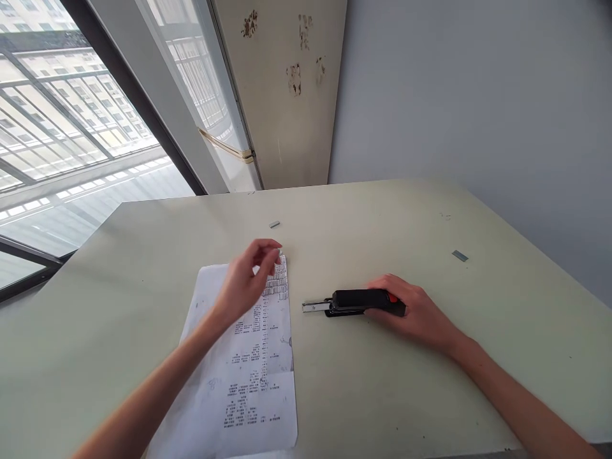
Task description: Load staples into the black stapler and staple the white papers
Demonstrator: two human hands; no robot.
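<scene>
My left hand is closed in a pinch over the top right corner of a printed sheet of paper. At its fingertips shows a small greyish piece that looks like a bit of staple strip, mostly hidden by the fingers. Close-set rows of thin marks, like staples, cover that corner of the sheet. My right hand is wrapped round the rear of a black stapler with a red part. The stapler lies on its side on the table, its metal staple tray sticking out toward the paper.
One short staple strip lies beyond my left hand, and another grey strip lies to the right. The pale table reaches toward a grey wall. A window and a door with a handle stand behind.
</scene>
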